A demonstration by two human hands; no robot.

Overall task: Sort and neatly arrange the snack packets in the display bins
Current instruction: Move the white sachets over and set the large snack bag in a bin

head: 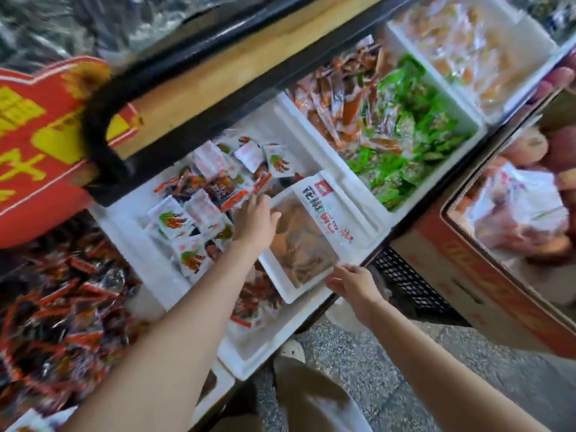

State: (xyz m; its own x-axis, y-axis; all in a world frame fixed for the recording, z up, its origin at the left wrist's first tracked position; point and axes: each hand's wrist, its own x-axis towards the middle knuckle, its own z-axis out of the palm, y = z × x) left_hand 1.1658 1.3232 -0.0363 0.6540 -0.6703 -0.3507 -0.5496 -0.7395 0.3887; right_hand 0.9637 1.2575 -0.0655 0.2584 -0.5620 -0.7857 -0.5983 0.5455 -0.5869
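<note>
- My left hand (255, 219) grips the big clear packet's (307, 241) far edge, and my right hand (349, 283) pinches its near corner — two holds keep it flat.
- It lies over the white foam bin's (361, 207) right side, beside the small packets (174, 221) — probably to keep the kinds apart.

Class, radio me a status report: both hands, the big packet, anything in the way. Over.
Left hand grips far edge of big packet. Right hand pinches its near corner. Packet held over white bin; small packets scattered beside it.
</note>
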